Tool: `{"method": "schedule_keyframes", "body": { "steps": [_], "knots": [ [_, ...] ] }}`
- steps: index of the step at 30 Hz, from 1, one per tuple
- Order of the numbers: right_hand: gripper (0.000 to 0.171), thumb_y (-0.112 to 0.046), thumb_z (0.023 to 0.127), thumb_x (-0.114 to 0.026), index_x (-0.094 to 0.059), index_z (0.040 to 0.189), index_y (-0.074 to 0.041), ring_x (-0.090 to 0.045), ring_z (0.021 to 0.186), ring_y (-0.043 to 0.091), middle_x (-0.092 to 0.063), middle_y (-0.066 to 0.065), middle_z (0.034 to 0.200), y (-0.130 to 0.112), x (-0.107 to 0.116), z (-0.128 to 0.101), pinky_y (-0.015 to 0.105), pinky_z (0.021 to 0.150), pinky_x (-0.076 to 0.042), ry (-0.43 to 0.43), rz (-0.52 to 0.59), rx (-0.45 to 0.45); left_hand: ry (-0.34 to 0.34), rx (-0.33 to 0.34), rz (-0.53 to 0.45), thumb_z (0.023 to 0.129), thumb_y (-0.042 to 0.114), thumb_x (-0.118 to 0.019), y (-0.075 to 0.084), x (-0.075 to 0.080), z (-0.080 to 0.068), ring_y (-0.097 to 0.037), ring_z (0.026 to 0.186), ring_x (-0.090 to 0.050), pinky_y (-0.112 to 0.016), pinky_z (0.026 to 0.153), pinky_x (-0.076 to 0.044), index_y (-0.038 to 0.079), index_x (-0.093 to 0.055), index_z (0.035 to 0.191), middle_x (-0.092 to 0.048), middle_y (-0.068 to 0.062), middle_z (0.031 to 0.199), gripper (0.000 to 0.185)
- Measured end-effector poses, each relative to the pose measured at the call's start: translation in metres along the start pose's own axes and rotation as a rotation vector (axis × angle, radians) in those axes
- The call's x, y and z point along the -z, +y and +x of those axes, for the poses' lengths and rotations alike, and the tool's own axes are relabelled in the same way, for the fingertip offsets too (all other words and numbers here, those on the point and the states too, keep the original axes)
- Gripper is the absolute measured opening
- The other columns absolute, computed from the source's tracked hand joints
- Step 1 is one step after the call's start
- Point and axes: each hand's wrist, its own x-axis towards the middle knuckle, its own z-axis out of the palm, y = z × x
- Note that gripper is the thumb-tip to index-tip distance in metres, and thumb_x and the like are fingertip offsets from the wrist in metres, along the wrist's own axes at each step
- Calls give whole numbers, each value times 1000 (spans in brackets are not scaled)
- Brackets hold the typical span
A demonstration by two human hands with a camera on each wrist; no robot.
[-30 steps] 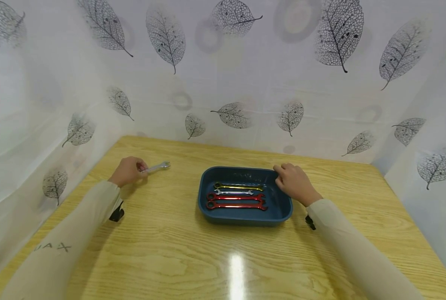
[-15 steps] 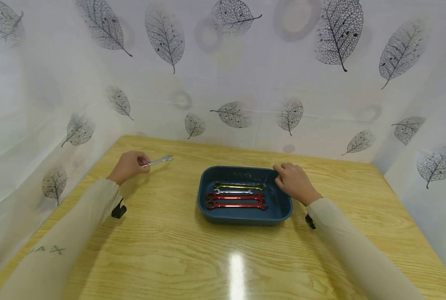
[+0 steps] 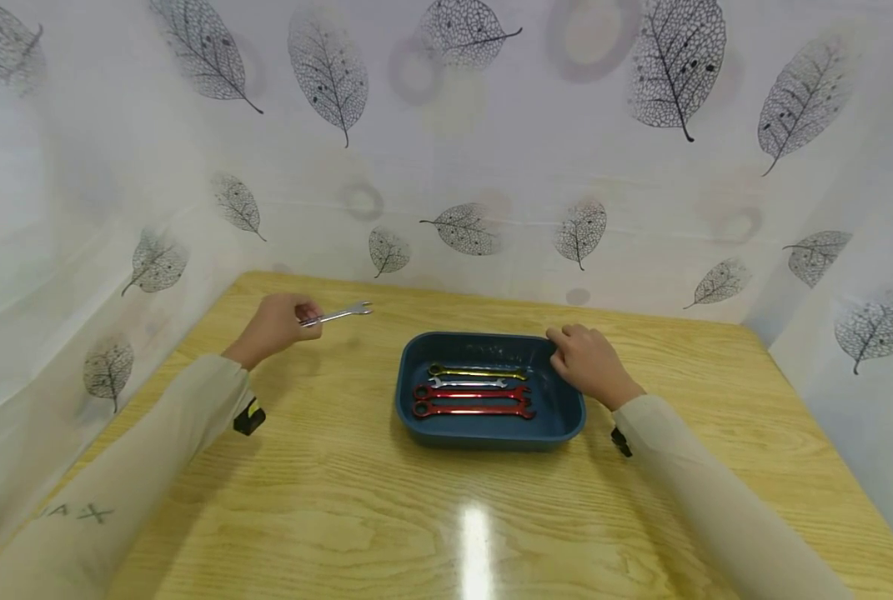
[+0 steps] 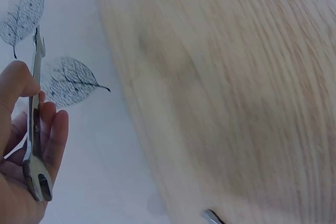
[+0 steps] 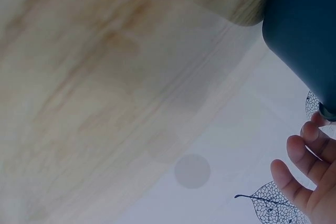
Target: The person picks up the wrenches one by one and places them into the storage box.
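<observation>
My left hand (image 3: 279, 325) pinches a silver wrench (image 3: 347, 312) between thumb and fingers. The wrench is held above the left back of the table, its open-jawed end pointing right. Close up in the left wrist view, this wrench (image 4: 34, 124) lies across the fingers (image 4: 55, 140). My right hand (image 3: 590, 365) grips the rim of a dark blue bin (image 3: 484, 437) at its back right corner, thumb on the inner side. Inside the bin lie a gold wrench (image 3: 479, 372), a small silver wrench (image 3: 469, 384) and two red wrenches (image 3: 476, 411), side by side.
The wooden table (image 3: 326, 500) has a white leaf-printed curtain (image 3: 491, 167) along its back and sides. A small metallic tip (image 4: 212, 216) shows at the bottom edge of the left wrist view.
My left hand has lifted the silver wrench and carried it rightward, toward the bin. The right hand, the bin and the wrenches inside stay where they were.
</observation>
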Motion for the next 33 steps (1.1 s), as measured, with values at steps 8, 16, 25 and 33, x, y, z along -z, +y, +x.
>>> {"method": "schedule_keyframes", "body": {
  "steps": [8, 16, 25, 33],
  "knots": [
    [5, -7, 82, -53, -53, 87, -4, -38, 55, 18, -42, 5, 62, -1, 0, 1, 30, 52, -28, -3, 0, -4, -43, -30, -7, 77, 5, -65, 38, 2, 4, -21, 76, -61, -33, 72, -50, 0, -66, 88, -67, -13, 83, 12],
    [7, -6, 83, -53, -56, 89, -4, -41, 55, 19, -46, 7, 64, -1, 2, 3, 32, 52, -31, -1, -1, -6, -54, -59, -43, 76, 4, -66, 64, -1, 9, -20, 76, -61, -32, 72, -49, 0, -66, 88, -67, -13, 83, 12],
    [5, -7, 83, -53, -54, 87, -5, -42, 56, 20, -47, 7, 65, -1, 2, 3, 33, 52, -33, -8, 8, -17, -42, -108, -59, 74, 4, -67, 88, -11, 10, -18, 73, -61, -30, 70, -48, 2, -67, 84, -67, -10, 80, 10],
    [3, -7, 82, -53, -52, 84, -4, -40, 55, 20, -44, 7, 63, -2, 1, 2, 32, 52, -31, 0, -5, -6, -48, -152, -85, 74, 7, -69, 109, -20, 13, -17, 74, -61, -31, 71, -49, 3, -67, 86, -67, -8, 81, 12]
  ]
}}
